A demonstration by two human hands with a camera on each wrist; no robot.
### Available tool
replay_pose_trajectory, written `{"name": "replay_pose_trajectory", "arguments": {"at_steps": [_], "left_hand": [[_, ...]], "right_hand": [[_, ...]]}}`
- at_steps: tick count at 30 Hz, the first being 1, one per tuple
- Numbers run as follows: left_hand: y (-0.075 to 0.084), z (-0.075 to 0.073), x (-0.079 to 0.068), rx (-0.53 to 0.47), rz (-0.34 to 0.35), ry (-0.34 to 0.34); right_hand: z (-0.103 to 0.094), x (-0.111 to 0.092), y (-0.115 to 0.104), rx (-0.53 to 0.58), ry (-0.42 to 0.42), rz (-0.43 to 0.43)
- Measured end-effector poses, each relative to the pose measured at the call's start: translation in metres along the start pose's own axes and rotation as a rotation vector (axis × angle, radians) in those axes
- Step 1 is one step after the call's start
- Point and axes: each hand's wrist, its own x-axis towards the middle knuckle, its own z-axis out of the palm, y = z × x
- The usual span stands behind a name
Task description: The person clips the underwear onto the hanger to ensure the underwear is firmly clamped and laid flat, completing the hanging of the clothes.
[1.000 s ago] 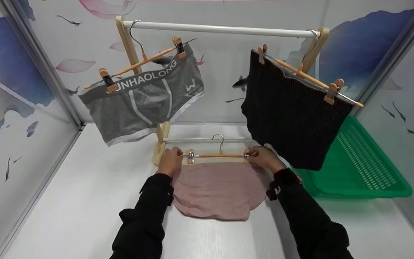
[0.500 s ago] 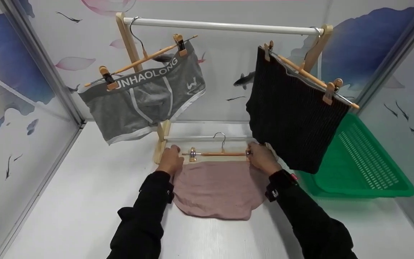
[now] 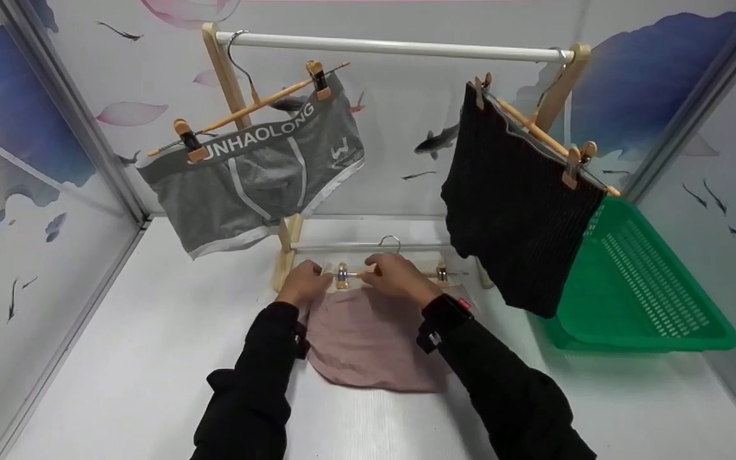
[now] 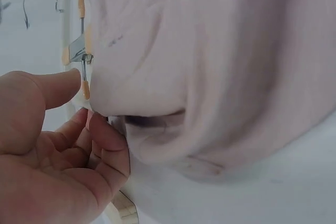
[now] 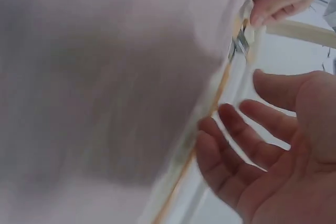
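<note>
Pink underpants lie flat on the white table in the head view. Along their top edge lies a wooden clip hanger, hook upward, with a metal-and-wood clip near each end. My left hand is at the hanger's left end. In the left wrist view its thumb stands apart from the curled fingers, whose tips are right at the cloth's corner. My right hand is over the hanger's middle, hiding part of the bar. Its fingers are loosely bent beside the bar, thumb apart, in the right wrist view.
A wooden rack with a white top rail stands behind. Grey boxer briefs hang at its left and black ribbed shorts at its right, both on clip hangers. A green basket stands at the right, partly behind the shorts.
My right hand has left the hanger's right clip and moved left to the middle of the bar. My left hand stays near the left end. The black shorts have swung slightly.
</note>
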Motion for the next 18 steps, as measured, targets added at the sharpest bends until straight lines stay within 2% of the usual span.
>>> {"name": "replay_pose_trajectory", "arguments": {"at_steps": [5,9,18], "left_hand": [[0.000,0.000,0.000,0.070,0.034,-0.008],[-0.001,-0.002,-0.001,0.080,0.034,-0.018],[-0.005,-0.010,-0.001,0.094,0.031,-0.026]], "right_hand": [[0.018,0.017,-0.010,0.007,0.103,-0.069],[0.032,0.027,-0.016,-0.020,0.189,-0.105],[0.044,0.035,-0.025,-0.066,0.182,-0.081]]}}
